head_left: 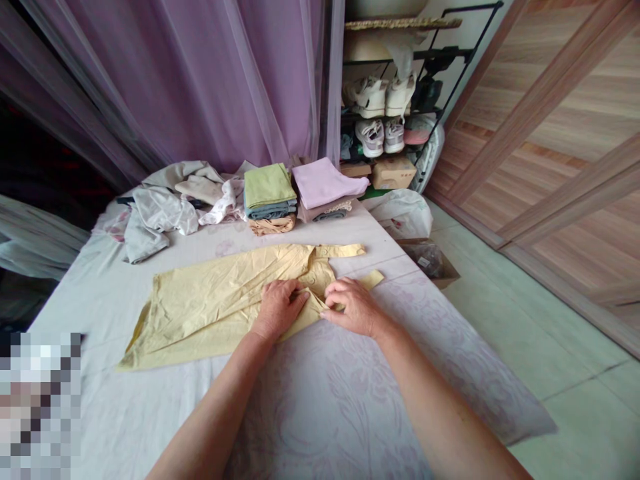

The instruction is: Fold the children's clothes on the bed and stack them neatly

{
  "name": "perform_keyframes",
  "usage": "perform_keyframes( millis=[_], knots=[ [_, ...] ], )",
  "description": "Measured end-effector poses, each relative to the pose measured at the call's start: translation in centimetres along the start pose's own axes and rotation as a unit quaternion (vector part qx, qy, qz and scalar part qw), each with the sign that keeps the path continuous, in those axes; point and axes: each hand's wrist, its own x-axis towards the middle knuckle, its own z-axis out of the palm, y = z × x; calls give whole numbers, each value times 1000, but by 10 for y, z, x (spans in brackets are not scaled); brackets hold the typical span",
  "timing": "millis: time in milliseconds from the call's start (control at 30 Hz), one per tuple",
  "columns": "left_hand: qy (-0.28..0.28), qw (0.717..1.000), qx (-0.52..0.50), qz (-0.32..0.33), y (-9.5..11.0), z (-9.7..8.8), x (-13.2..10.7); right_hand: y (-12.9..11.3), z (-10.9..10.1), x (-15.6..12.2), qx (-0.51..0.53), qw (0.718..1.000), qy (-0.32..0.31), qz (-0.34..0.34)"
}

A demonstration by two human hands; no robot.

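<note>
1 yellow shirt (215, 300), 2 stacks of folded clothes (270, 190) and 1 unfolded heap (165, 207) on the bed (320, 400); 4 sneakers (370, 137) on the rack (480, 27).

Both hands (280, 308) (350, 305) on yellow garment (215, 300)

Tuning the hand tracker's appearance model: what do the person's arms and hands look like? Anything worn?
Left hand and right hand are bare, with no gloves, rings, watch or bracelets visible. No sleeves show anywhere up to the frame edge, and there are no markings or tape.
</note>
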Motion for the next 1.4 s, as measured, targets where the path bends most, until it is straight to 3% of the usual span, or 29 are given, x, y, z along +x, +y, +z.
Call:
perform_keyframes(
  millis=[300,500,667,767,867,933,1067,1233,1400],
  knots=[
    [34,995,89,-32,6,11,-4,5,3,-1,24,1000,-8,-1],
    [19,995,100,-9,4,3,-7,2,2,0,35,999,-2,6],
    [1,995,100,10,1,-4,2,-2,5,1,-14,999,-17,38],
    [19,993,118,10,1,-3,4,-2,5,1,-13,999,-15,29],
    [69,988,134,43,1,0,-1,1,4,0,7,1000,-9,11],
    [77,984,117,108,-1,3,-8,4,3,0,21,1000,-4,1],
    [4,971,81,223,-8,10,-21,7,2,1,60,998,16,-2],
    [-37,974,84,209,-6,19,-25,9,2,4,38,997,58,20],
    [-90,967,70,230,6,22,-25,12,2,11,-60,995,-30,74]
  ],
)
